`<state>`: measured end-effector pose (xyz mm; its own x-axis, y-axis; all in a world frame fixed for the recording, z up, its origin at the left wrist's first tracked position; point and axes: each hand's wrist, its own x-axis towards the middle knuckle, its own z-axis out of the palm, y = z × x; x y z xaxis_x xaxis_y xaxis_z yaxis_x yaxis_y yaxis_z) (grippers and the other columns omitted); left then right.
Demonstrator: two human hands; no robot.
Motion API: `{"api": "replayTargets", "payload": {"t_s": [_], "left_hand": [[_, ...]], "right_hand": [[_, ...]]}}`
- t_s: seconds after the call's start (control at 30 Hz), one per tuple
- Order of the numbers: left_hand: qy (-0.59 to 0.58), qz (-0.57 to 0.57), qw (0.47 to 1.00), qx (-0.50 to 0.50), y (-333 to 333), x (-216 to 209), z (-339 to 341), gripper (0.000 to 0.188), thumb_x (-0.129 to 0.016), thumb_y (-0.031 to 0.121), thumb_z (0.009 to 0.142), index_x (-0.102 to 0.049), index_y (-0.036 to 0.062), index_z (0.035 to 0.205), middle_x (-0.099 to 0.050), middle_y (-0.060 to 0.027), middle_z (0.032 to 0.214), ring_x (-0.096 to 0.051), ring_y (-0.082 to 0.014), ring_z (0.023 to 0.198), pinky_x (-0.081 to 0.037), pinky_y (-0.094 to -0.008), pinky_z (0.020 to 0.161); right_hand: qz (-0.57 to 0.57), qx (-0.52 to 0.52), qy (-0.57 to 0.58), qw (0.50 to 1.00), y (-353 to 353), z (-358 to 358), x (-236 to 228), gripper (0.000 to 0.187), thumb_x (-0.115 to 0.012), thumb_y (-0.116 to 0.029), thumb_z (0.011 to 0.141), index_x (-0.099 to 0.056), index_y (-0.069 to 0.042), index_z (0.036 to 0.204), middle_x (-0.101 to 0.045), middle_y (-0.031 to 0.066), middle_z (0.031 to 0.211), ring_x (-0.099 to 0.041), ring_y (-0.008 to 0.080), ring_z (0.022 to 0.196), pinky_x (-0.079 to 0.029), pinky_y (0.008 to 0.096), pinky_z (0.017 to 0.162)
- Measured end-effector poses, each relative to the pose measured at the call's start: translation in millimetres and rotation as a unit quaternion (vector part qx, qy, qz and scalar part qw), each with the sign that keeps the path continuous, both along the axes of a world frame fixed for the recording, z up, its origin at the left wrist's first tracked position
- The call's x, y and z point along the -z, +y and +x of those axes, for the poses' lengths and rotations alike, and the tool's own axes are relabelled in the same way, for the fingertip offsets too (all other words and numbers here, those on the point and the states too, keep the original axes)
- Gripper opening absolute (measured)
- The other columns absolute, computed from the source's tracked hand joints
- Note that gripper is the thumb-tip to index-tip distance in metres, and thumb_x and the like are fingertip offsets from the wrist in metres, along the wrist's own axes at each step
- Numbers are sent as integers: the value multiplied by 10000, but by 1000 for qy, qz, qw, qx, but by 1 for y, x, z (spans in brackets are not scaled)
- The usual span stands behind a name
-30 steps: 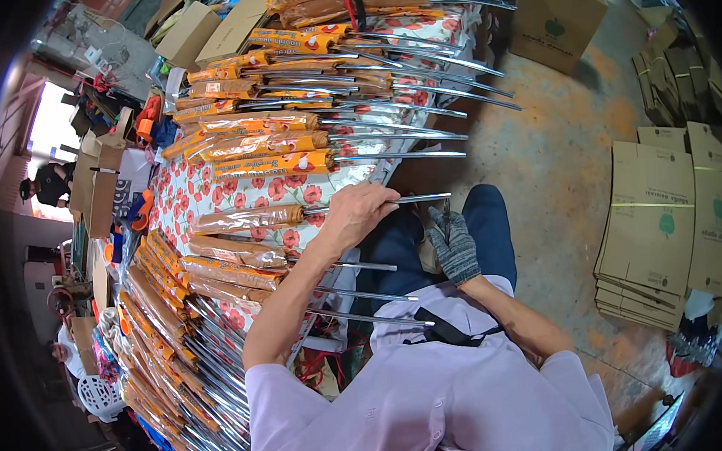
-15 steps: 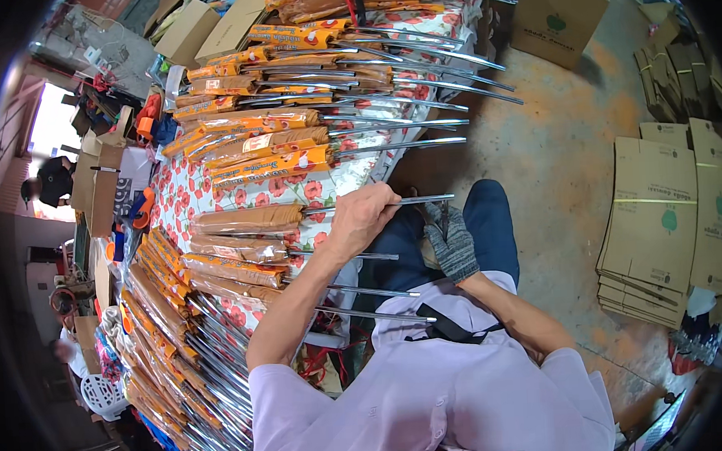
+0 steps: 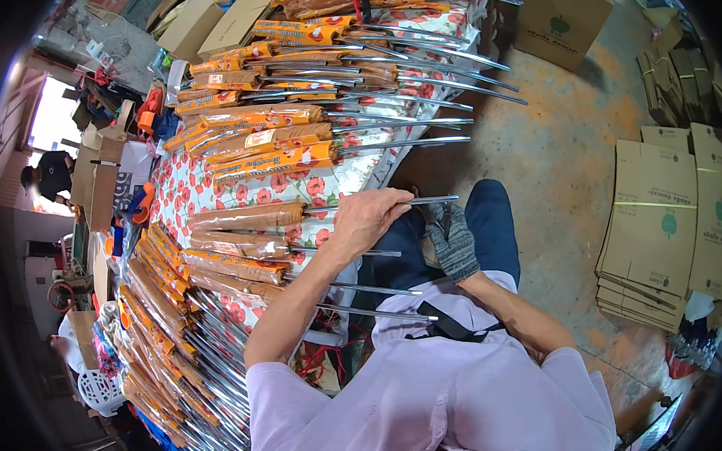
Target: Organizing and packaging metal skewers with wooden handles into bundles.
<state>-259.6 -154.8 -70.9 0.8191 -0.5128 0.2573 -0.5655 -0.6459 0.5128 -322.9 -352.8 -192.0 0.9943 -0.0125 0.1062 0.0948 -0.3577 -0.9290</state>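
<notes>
My bare left hand (image 3: 371, 220) is closed around a thin metal rod (image 3: 321, 209), its fingertips near the rod's free end. The rod comes out of a brown folded bundle (image 3: 246, 218) in clear plastic, which lies on the flowered tablecloth (image 3: 273, 192). My right hand (image 3: 455, 249), in a grey knitted glove, is closed on a dark tool (image 3: 446, 214) that looks like pliers, over my lap. The tool's upper end is just below the rod's tip; I cannot tell whether they touch. Several similar bundles (image 3: 235, 246) lie nearer me, rods pointing right.
More orange-labelled bundles (image 3: 272, 163) lie farther along the table, and a dense pile (image 3: 158, 334) is at the left. Flat cardboard boxes (image 3: 650, 218) are stacked on the floor at right. An upright carton (image 3: 561, 19) stands at far right. A person (image 3: 52, 176) is at far left.
My left fingertips have moved slightly right along the rod, toward its free end. The gloved right hand stays in nearly the same place with the tool.
</notes>
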Motion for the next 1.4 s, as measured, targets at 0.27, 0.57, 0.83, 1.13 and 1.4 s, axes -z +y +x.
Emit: {"api": "replayTargets", "payload": {"t_s": [0.27,0.57,0.83,1.13,1.4], "left_hand": [[45,-15,999,-9,0,-2,1,172,-708,199,919,-724,98,1058,-747,-75,955,-717,-293,812,-562,-384,673],[64,-20,998,2,1,2,4,184,-690,213,937,-725,95,1073,-749,-76,976,-718,-299,832,-565,-392,684],[42,-33,999,8,-1,8,4,182,-691,215,937,-727,108,1080,-750,-73,986,-718,-295,830,-566,-393,688],[32,-38,999,9,-3,3,4,163,-745,147,890,-750,93,1043,-756,-79,953,-727,-262,767,-577,-337,658],[17,-35,999,15,0,6,2,173,-745,140,883,-743,92,1049,-752,-79,938,-722,-268,762,-575,-345,651]], "right_hand": [[-3,-24,7,1000,-1,2,-4,428,-654,-186,944,-586,-34,1339,-542,230,1345,-549,421,1219,-463,435,1021],[62,-38,9,997,2,7,-2,430,-624,-179,968,-567,-37,1370,-488,224,1445,-471,403,1343,-378,410,1132],[-1,-43,-12,999,2,8,15,403,-618,-141,962,-577,-26,1346,-538,232,1372,-530,412,1261,-430,422,1066],[42,-16,-33,998,3,5,3,333,-621,-171,967,-627,-23,1264,-624,231,1211,-617,413,1082,-496,452,941],[-8,-20,-32,999,3,-1,15,340,-633,-181,971,-616,-13,1267,-621,224,1260,-612,411,1124,-491,433,953]]}}
